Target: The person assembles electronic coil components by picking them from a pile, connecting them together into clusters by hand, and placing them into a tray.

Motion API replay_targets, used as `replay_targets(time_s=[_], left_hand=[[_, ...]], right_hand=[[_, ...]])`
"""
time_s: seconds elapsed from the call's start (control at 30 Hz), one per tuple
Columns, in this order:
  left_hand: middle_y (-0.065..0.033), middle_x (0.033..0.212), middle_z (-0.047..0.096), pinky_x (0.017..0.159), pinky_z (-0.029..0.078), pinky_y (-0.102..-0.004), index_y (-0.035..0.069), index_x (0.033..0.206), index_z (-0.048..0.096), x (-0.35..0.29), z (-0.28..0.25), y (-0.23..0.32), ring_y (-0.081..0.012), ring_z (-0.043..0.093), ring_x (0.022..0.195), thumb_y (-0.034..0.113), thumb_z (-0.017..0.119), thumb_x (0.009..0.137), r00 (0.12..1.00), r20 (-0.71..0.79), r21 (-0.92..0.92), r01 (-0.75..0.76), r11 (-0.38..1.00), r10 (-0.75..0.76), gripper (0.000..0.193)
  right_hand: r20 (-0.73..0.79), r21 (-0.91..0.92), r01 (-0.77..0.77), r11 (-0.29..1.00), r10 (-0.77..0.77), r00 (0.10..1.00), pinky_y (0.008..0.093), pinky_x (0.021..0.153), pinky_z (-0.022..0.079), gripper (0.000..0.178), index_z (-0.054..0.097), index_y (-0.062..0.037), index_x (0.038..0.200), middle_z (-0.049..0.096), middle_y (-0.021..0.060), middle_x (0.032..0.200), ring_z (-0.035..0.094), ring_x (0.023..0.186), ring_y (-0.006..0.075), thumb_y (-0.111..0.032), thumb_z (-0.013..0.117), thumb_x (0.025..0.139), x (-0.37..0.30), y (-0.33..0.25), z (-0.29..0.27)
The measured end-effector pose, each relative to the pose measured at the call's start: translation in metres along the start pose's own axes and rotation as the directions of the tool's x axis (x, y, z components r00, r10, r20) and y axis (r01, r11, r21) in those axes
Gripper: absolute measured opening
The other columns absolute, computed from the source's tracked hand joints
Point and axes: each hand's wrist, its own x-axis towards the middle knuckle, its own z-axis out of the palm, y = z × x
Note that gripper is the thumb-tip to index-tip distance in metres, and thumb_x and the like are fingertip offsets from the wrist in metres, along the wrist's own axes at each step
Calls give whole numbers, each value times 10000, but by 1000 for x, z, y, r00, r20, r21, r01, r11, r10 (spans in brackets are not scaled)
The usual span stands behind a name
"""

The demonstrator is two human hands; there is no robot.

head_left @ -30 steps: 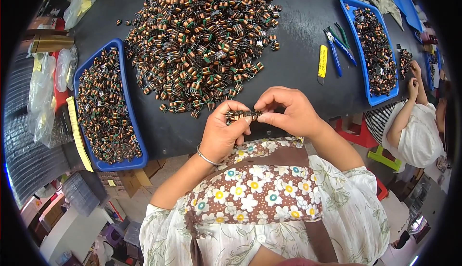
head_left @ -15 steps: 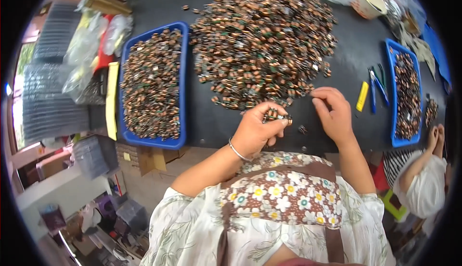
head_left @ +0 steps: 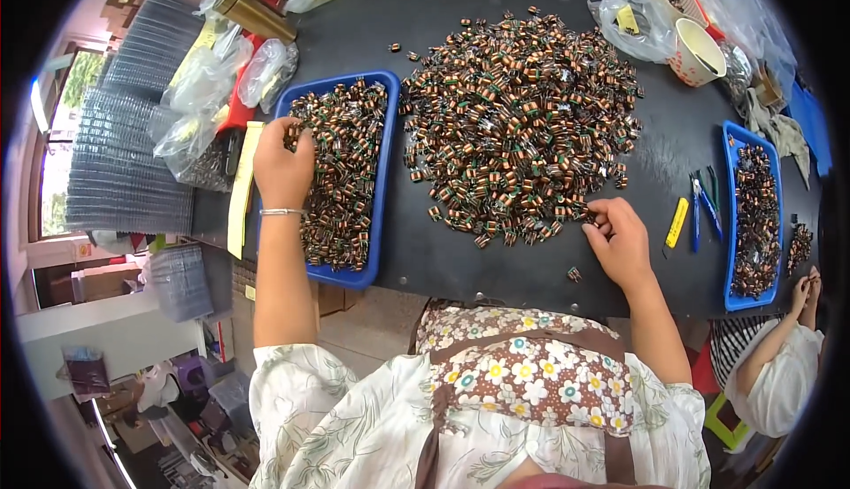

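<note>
A large heap of small copper-wound coils (head_left: 522,126) with dark and green parts covers the middle of the black table. My left hand (head_left: 283,166) is over the left side of a blue tray (head_left: 382,179) full of the same coils. Its fingers are curled toward the thumb, and whatever lies in them is hidden among the coils. At the heap's near right edge is my right hand (head_left: 622,243), its fingers bent in and the fingertips against the outermost coils. What it holds, if anything, cannot be made out. One loose coil (head_left: 574,274) lies left of this hand.
A yellow cutter (head_left: 676,223) and blue-handled pliers (head_left: 697,215) lie to the right, beside a second blue tray (head_left: 730,215) of coils. Yellow card (head_left: 243,192) borders the left tray. Plastic bags (head_left: 633,24) and a cup (head_left: 698,51) stand far right. Another person's hands (head_left: 806,290) show at right.
My left hand, holding several coils, has gone from in front of the heap leftward to the left tray. My right hand remains by the heap's edge. The whole view has shifted slightly.
</note>
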Motion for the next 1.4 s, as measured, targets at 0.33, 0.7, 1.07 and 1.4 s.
replay_targets(time_s=[0.33,0.7,1.07,1.4], left_hand=[[-143,1109,575,912,401,-334,13,1055,570,-18,-1,68,-267,536,1054,43,591,750,929,264,-80,-249,965,261,307],[-204,914,604,589,444,-315,-138,1056,538,-93,-11,242,-245,574,691,208,697,740,235,217,-733,681,-1,947,495],[-118,838,599,623,475,-336,25,971,594,-142,55,222,-256,580,690,-3,628,702,430,576,-796,104,596,695,273],[-70,802,545,551,471,-305,62,913,543,-189,123,196,-217,575,672,103,616,773,510,666,-590,-85,803,544,163]], right_hand=[[35,77,-13,997,10,999,218,560,409,227,600,-26,924,473,33,736,477,602,97,3,641,703,-3,22,-11],[290,519,-359,776,235,928,191,701,445,170,579,25,953,547,20,899,543,776,61,30,585,783,-39,30,-18],[338,630,-409,661,241,910,192,705,455,189,571,25,984,578,24,884,552,790,59,23,587,796,-39,33,-22],[305,603,-415,681,284,909,190,690,442,179,590,5,963,563,9,887,528,777,53,22,599,785,-41,37,-28]])
